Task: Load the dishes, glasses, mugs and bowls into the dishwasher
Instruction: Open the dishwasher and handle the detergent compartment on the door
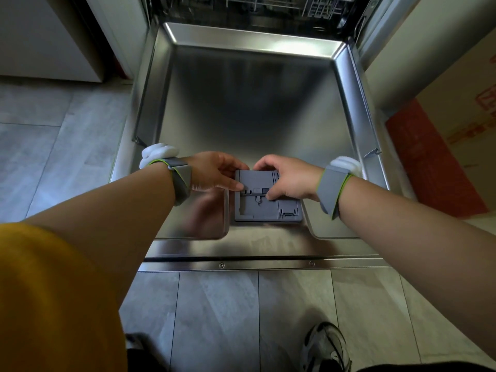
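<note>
Dishwasher door lies dropped flat, long axis running from the person toward the tub, wire rack barely visible at its far end, no dishes in view; leaning on the door risks straining the hinge. Grey detergent dispenser sits near the door's near edge; left hand and right hand each pinch its lid, which could snap if forced

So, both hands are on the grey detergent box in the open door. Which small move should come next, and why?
Probably press its lid shut, then let go. Both the left hand and the right hand pinch the detergent dispenser on the lowered door; no dishes are in view yet.
</note>
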The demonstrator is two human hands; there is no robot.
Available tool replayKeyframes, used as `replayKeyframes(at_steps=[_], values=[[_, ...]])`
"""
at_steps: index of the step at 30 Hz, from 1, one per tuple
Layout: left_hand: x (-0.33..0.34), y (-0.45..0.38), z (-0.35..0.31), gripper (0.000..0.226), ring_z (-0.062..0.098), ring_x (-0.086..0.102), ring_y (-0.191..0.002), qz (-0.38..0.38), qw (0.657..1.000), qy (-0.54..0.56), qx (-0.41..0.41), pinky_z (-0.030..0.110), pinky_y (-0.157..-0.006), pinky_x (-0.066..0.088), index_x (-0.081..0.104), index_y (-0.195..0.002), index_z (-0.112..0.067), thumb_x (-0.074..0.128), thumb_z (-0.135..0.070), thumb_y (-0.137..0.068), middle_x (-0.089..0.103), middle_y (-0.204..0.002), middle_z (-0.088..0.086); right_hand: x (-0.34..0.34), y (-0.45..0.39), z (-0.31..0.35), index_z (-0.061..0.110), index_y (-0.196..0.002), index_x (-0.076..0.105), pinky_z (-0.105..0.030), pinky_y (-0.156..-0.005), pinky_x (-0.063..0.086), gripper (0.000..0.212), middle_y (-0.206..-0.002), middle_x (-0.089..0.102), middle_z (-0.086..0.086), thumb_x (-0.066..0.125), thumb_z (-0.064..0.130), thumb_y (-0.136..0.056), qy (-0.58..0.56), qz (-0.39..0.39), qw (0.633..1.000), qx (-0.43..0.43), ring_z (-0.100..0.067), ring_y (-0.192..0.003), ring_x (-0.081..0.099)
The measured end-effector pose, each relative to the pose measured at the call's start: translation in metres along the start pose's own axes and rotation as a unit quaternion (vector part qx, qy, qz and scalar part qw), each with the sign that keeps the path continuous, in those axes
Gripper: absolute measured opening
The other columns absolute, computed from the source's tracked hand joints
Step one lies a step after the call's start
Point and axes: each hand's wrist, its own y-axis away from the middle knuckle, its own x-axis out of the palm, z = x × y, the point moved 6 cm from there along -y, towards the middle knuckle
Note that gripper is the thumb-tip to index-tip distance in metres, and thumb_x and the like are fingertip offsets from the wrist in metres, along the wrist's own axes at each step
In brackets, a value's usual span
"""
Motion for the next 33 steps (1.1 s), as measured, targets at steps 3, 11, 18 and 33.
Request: replayKeyframes(at_steps=[3, 11, 18, 33], values=[[0.001, 0.001, 0.001, 0.048, 0.026, 0.063, -0.11, 0.004, 1.0, 0.01, -0.003, 0.037, -0.099, 0.051, 0.056, -0.125, -0.003, 0.066, 0.011, -0.08, 0.067, -0.111, 0.011, 0.003, 0.002, -0.002, 0.027, -0.125, 0.054, -0.038, -0.093, 0.052, 0.063, -0.116, 0.063, 0.003, 0.081, 0.01, -0.072, -0.016, 0.046, 0.999, -0.005, -0.02, -0.105, 0.062], [0.002, -0.002, 0.002, 0.04, 0.028, 0.06, -0.112, 0.01, 0.999, 0.033, 0.003, 0.048, -0.105, 0.044, 0.062, -0.107, -0.017, 0.065, 0.013, -0.079, 0.067, -0.108, 0.01, 0.0, 0.01, 0.002, 0.023, -0.136, 0.049, -0.031, -0.1, 0.048, 0.072, -0.122, 0.06, 0.006, 0.083, 0.015, -0.072, -0.052, 0.075, 0.996, -0.016, -0.014, -0.111, 0.06], [0.003, 0.004, 0.009, 0.048, 0.011, 0.069, -0.09, 0.017, 0.989, 0.149, 0.007, 0.025, -0.083, 0.057, 0.06, -0.106, -0.011, 0.053, 0.027, -0.078, 0.066, -0.105, 0.008, 0.007, 0.019, 0.003, 0.017, -0.15, 0.026, -0.023, -0.111, 0.024, 0.11, -0.147, 0.034, 0.0, 0.085, 0.049, -0.063, 0.149, 0.037, 0.986, -0.069, -0.017, -0.136, 0.03], [-0.001, -0.003, 0.015, 0.054, 0.006, 0.071, -0.083, 0.031, 0.98, 0.196, -0.015, 0.022, -0.073, 0.057, 0.06, -0.104, -0.008, 0.036, 0.034, -0.08, 0.069, -0.099, 0.004, -0.002, 0.011, 0.003, 0.024, -0.121, 0.059, -0.03, -0.088, 0.047, 0.055, -0.11, 0.06, 0.007, 0.077, 0.045, -0.073, 0.102, -0.104, 0.984, -0.099, -0.012, -0.101, 0.055]])
